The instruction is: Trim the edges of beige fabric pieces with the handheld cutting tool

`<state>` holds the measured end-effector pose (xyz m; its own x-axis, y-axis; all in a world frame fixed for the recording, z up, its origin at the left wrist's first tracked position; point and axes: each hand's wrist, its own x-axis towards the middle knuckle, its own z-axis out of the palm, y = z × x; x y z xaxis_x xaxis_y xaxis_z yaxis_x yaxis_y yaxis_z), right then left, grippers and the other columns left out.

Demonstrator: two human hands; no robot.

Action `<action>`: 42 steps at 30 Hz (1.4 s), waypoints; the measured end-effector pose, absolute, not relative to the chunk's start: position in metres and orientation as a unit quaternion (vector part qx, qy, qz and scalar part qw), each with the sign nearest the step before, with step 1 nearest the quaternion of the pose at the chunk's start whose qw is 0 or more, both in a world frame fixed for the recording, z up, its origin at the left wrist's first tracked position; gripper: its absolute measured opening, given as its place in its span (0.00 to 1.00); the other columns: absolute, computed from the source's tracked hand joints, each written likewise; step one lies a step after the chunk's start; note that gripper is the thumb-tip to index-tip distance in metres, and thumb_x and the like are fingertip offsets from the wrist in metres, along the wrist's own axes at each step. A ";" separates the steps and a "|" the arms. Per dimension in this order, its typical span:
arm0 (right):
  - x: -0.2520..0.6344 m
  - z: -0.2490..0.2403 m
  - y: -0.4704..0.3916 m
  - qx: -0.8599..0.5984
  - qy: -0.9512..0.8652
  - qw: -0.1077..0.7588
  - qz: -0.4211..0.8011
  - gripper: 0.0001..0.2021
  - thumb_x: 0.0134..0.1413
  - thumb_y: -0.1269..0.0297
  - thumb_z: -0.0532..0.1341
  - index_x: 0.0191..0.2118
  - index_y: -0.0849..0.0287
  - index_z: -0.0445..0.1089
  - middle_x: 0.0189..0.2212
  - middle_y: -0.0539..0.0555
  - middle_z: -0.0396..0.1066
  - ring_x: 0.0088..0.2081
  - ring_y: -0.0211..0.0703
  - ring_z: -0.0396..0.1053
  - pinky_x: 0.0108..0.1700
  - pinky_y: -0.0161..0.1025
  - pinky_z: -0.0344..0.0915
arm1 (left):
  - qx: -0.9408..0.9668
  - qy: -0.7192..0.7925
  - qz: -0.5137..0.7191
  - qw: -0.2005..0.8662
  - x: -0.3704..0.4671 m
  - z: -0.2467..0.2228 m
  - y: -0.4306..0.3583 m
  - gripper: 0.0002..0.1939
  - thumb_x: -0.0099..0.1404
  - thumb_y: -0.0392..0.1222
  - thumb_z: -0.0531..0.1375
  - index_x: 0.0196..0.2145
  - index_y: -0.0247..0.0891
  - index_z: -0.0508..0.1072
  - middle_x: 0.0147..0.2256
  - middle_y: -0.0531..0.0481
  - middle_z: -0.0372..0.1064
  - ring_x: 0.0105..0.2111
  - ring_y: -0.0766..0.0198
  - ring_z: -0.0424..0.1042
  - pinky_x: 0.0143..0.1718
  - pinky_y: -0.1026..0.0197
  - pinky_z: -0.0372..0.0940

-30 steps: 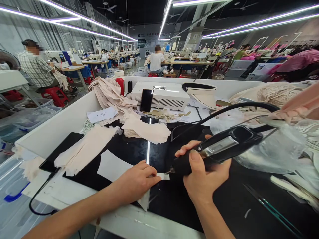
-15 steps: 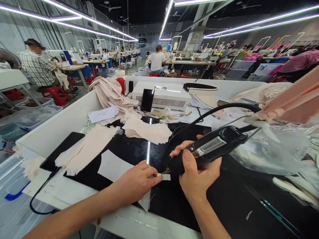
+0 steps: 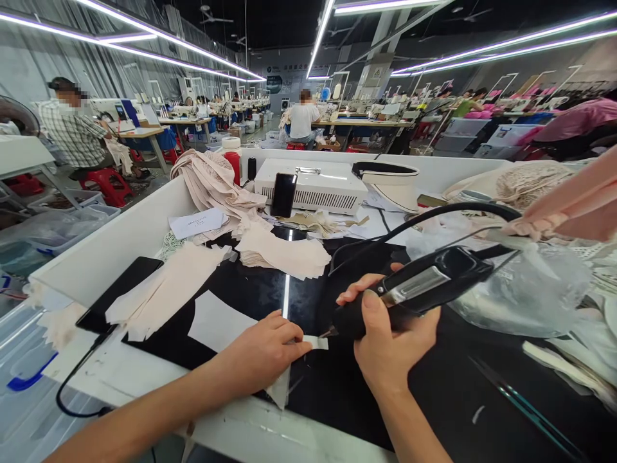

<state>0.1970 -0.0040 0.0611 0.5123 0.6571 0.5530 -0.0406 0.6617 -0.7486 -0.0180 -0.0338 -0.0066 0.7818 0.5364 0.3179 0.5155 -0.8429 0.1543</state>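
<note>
My left hand (image 3: 265, 350), fingers bent and close together, presses down on a white sheet-like piece (image 3: 222, 320) on the black work surface. A short end of white strip (image 3: 318, 343) sticks out beyond its thumb and fingertips. My right hand (image 3: 393, 344) is wrapped round a black corded power tool (image 3: 414, 286) with a silver plate on its side. The tool is tilted, its thin metal tip pointing down-left, just at the strip; whether they touch I cannot tell. What lies under my left palm is hidden.
Pale fabric pieces (image 3: 168, 286) and a stack of cut fabric (image 3: 284, 252) lie beyond my left hand. A phone (image 3: 284, 195) leans on a white metal box (image 3: 332, 186). Tweezers (image 3: 525, 405) lie at right, near a plastic bag (image 3: 520, 296). The tool's cable (image 3: 434, 207) arches overhead.
My right hand has drawn the power tool slightly to the right, its tip sliding back along the white strip. My left hand stays in place on the white piece.
</note>
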 end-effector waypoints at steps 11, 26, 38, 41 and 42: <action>0.192 0.064 -0.017 -0.321 -0.447 0.799 0.244 0.26 0.63 0.48 0.87 0.58 0.46 0.80 0.35 0.44 0.80 0.27 0.43 0.77 0.31 0.43 0.81 | 0.940 0.284 0.183 0.051 -0.019 -0.007 -0.034 0.22 0.85 0.24 0.61 0.68 0.39 0.84 0.56 0.41 0.86 0.57 0.53 0.87 0.81 0.41 0.74; 0.192 0.061 -0.022 -0.330 -0.442 0.796 0.250 0.25 0.63 0.51 0.87 0.58 0.47 0.81 0.35 0.45 0.82 0.27 0.43 0.78 0.32 0.43 0.83 | 0.942 0.286 0.172 0.046 -0.021 -0.007 -0.037 0.22 0.84 0.24 0.63 0.67 0.40 0.83 0.56 0.42 0.86 0.58 0.53 0.87 0.80 0.40 0.76; 0.196 0.060 -0.027 -0.331 -0.450 0.796 0.233 0.23 0.64 0.52 0.86 0.58 0.46 0.81 0.34 0.44 0.83 0.27 0.43 0.78 0.32 0.44 0.83 | 0.944 0.263 0.199 0.012 -0.023 -0.008 -0.040 0.19 0.86 0.25 0.63 0.66 0.36 0.83 0.55 0.41 0.86 0.57 0.52 0.88 0.78 0.42 0.78; 0.195 0.060 -0.030 -0.343 -0.453 0.791 0.229 0.22 0.64 0.53 0.86 0.57 0.47 0.81 0.34 0.44 0.83 0.27 0.43 0.79 0.32 0.44 0.83 | 0.940 0.269 0.211 -0.002 -0.023 -0.003 -0.046 0.19 0.85 0.23 0.61 0.65 0.34 0.81 0.56 0.39 0.86 0.58 0.52 0.87 0.73 0.48 0.82; 0.195 0.060 -0.031 -0.347 -0.452 0.790 0.227 0.23 0.64 0.53 0.86 0.57 0.47 0.81 0.34 0.44 0.83 0.27 0.43 0.79 0.31 0.44 0.83 | 0.936 0.279 0.214 -0.007 -0.023 0.000 -0.049 0.20 0.85 0.21 0.60 0.66 0.33 0.81 0.57 0.38 0.85 0.59 0.52 0.87 0.71 0.50 0.83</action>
